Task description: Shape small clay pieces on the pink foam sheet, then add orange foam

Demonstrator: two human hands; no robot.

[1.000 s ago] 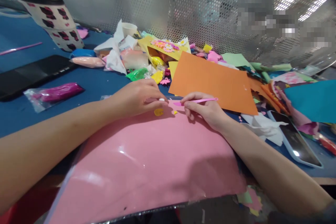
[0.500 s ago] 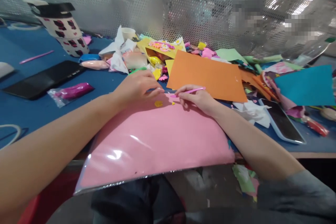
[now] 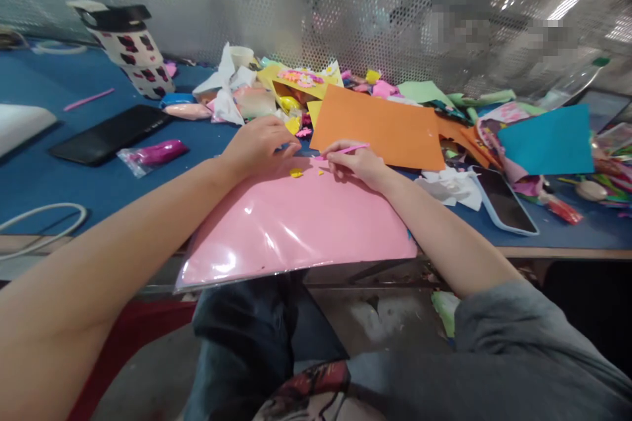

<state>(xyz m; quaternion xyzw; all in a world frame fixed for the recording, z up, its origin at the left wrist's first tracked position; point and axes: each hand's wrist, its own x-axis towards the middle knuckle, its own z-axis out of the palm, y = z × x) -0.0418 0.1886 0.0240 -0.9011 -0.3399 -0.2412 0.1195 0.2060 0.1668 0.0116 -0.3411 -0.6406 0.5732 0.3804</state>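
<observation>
Patterned bottle with black lid standing on blue bench, before perforated metal screen. Black flat slab nearer, magenta packet just beside it. White cable looped at left front edge. Farther right, phone beside crumpled tissue; teal sheet behind.

The right hand holds a slim pink tool over the far edge of the pink sheet, while the left hand is at that same far edge, farther left, its fingers slightly parted. Between and just below the hands, a yellow piece and a smaller yellow bit lie on the sheet near its far edge. The sheet's near edge juts past the near edge of the blue table, and orange paper lies beyond the right hand.
</observation>
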